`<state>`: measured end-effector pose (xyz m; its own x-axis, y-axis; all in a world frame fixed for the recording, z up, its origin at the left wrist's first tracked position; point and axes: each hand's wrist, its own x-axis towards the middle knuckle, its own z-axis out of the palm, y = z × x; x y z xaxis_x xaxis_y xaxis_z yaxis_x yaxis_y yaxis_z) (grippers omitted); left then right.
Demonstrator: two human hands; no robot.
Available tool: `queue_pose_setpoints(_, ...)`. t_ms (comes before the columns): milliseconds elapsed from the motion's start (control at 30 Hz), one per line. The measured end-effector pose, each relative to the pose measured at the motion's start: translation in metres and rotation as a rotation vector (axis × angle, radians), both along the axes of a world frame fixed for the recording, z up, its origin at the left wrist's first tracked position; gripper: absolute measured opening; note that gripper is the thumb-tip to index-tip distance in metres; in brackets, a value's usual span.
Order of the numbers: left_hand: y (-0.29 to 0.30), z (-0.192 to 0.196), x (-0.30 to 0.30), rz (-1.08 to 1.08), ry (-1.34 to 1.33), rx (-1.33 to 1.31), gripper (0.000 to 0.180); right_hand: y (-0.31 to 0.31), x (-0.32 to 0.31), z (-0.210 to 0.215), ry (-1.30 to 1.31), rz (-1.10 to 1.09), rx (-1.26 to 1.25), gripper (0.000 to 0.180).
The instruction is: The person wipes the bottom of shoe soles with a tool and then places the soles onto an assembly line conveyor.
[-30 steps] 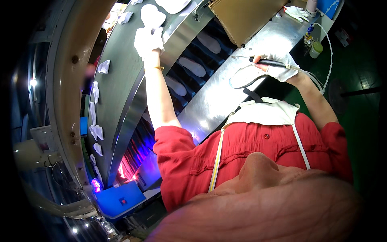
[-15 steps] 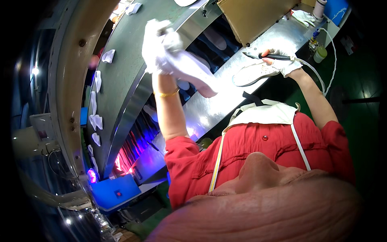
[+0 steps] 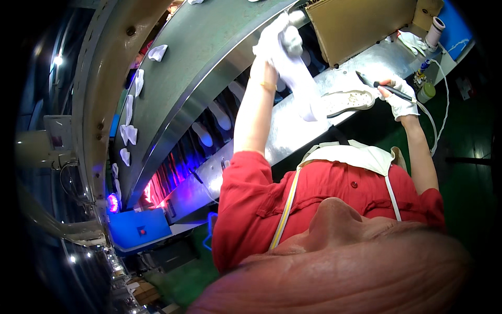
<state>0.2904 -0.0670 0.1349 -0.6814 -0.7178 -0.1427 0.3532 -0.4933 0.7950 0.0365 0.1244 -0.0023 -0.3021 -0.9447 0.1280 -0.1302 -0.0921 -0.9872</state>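
Observation:
My left hand (image 3: 274, 42), in a white glove, is closed around the upper end of a long white sock (image 3: 300, 86) and holds it over the metal worktable. The sock hangs at a slant, its lower end near the table. My right hand (image 3: 401, 98), in a fingerless white glove, grips a black pen-like tool (image 3: 389, 91) with a pointed tip and a pale cable behind it. Left of that hand, a pale, speckled shoe-sole-shaped piece (image 3: 348, 100) with a dark rim lies on the table, touched by neither hand.
A green conveyor belt (image 3: 209, 44) carries several white pieces such as this one (image 3: 129, 134). White foot-shaped pieces (image 3: 220, 116) stand below its edge. A cardboard box (image 3: 361, 29), a white glove (image 3: 412, 42) and a spool (image 3: 435, 32) are at the back right. A blue box (image 3: 138, 230) stands lower left.
My left hand has swung to the right and up with the sock, which hangs steeper. My right hand has drawn back from the sole-shaped piece, taking the tool with it.

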Motion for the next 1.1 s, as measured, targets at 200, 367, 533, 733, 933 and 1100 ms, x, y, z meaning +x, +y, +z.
queue_pose_setpoints(200,0.094,-0.121,0.035,-0.145,0.493,0.390,0.056,0.002,0.037,0.046,-0.058,0.154,-0.027,0.017)
queue_pose_setpoints(367,0.150,-0.104,0.037,0.350,0.279,0.456,0.068,-0.012,0.071,0.057,-0.047,0.405,0.031,0.014)
queue_pose_setpoints(533,0.160,-0.105,0.026,0.270,0.359,0.367,0.068,-0.036,0.097,0.054,0.167,0.339,-0.192,0.012)
queue_pose_setpoints(733,0.154,-0.128,-0.007,0.517,0.346,0.281,0.064,-0.046,0.108,0.032,-0.034,0.372,-0.375,0.014)
queue_pose_setpoints(933,0.160,-0.116,0.014,0.435,0.404,0.356,0.064,-0.035,0.121,0.041,-0.238,0.516,-0.130,0.010)
queue_pose_setpoints(1100,0.147,-0.132,0.017,0.576,0.273,0.250,0.056,-0.022,0.127,0.030,0.075,0.398,-0.394,0.017)
